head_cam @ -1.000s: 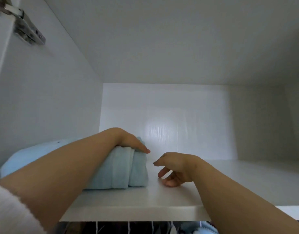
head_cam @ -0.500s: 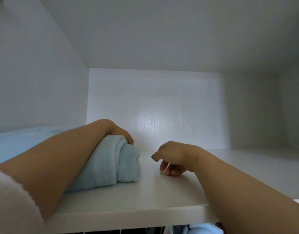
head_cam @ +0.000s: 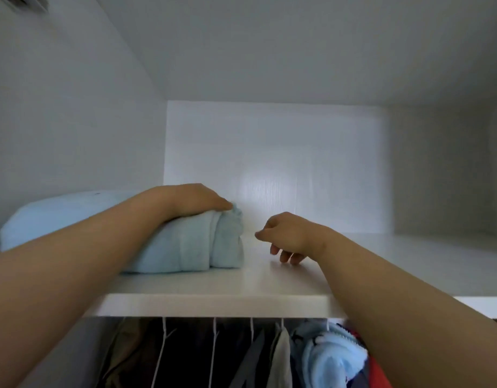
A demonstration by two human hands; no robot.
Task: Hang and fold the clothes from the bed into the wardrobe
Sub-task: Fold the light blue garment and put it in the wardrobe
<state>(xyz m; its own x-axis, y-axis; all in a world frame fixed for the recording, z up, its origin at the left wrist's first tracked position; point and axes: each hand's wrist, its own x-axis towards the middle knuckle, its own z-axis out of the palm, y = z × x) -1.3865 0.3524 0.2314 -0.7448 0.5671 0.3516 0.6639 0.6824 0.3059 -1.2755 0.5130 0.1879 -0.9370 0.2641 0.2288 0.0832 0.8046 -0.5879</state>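
Observation:
A folded light-blue garment lies on the white upper shelf of the wardrobe, against the left wall. My left hand rests flat on top of its right end, fingers reaching the far edge of the fold. My right hand hovers just to the right of the garment, apart from it, fingers loosely curled and pointing down at the shelf, holding nothing.
Below the shelf hang several clothes on white hangers, dark ones in the middle, a light-blue fluffy garment and a red one at the right. The shelf runs bare to the right, up to the back panel.
The view has tilted down, so the hanging clothes show below the shelf. My left hand lies flatter on the garment. My right hand has stayed beside it, fingers still curled.

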